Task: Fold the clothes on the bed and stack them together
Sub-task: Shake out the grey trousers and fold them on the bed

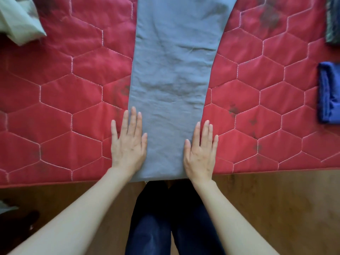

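A grey garment (171, 89), soft wrinkled woven cloth folded into a long strip, is laid on the bed (55, 107) with its long axis running from bottom centre to top centre of the frame. Its near end is flanked by the left hand (128, 144) and right hand (200, 151), equally near, palms flat, fingers (133, 118) extended, gripping nothing. Quilted red hexagon stitching is noted; folded blue cloth (329, 92) lies at right edge, pale green cloth (18, 19) at upper left.

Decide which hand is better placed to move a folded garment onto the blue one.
Right. The right hand lies flat at the grey garment's right edge, the side where the folded blue garment sits. The left hand is across the grey garment, farther away.
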